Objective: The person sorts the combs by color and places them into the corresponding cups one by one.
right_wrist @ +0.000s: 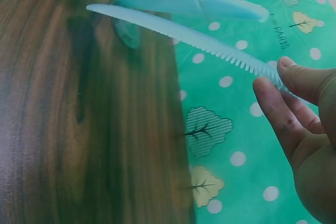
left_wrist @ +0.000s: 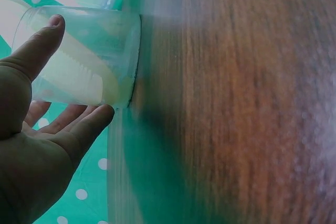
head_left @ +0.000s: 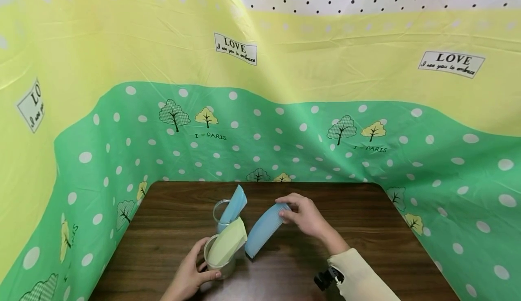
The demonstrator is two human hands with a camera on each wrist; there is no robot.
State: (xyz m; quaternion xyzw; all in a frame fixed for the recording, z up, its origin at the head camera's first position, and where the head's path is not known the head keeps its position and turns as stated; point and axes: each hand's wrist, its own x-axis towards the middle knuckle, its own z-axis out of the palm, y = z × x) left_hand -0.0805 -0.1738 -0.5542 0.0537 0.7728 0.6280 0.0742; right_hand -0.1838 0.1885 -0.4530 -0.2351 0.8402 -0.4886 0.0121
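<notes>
My left hand (head_left: 188, 265) is curled round a clear plastic cup (head_left: 226, 270), thumb on one side and fingers on the other. A pale yellow-green comb (head_left: 226, 243) leans inside this cup, its upper part sticking out past the rim. To the right, my right hand (head_left: 306, 216) pinches one end of a light blue comb (head_left: 264, 229) between thumb and fingers. That comb slants down toward the cup, and its row of teeth (right_wrist: 239, 60) shows in the right wrist view. Behind, a second clear cup (head_left: 217, 207) has another blue comb (head_left: 234, 205) leaning in it.
All this is on a dark wood-grain table (head_left: 346, 265). A green and yellow printed cloth (head_left: 293, 129) hangs round its back and sides. A small black device (head_left: 327, 278) is at my right sleeve (head_left: 360, 276).
</notes>
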